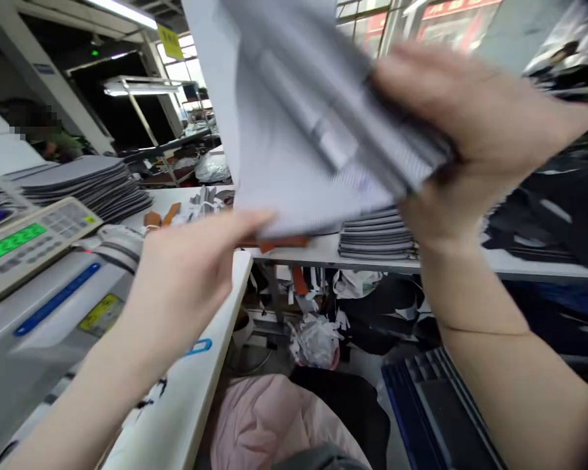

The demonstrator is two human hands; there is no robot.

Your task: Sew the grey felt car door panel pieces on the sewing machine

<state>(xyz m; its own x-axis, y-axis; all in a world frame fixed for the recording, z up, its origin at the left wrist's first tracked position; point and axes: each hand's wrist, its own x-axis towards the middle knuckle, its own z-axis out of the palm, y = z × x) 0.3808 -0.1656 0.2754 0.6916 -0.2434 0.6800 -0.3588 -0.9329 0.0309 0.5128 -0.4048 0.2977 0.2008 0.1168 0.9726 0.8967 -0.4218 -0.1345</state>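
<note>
A grey and white fabric piece [294, 170] is raised in front of me, blurred by motion. Dark folded strips run slantwise across it, and a small white patch [337, 140] shows on them. My right hand [465, 124] wraps round the folded strips at the fabric's right side. At the lower left edge, the thumb of my left hand [191, 261] presses on the fabric; its other fingers are curled. A sewing machine with a control panel [34, 241] and green display stands left of my left hand.
Behind the fabric, a stack of grey fabric pieces [377, 235] lies on the white table [534, 261]. Another tall stack [98, 186] is at the left. Below are a bin of scraps [317, 343] and a dark blue crate [441, 405]. Small blue scissors or snips handle [200, 346] lies on the machine table.
</note>
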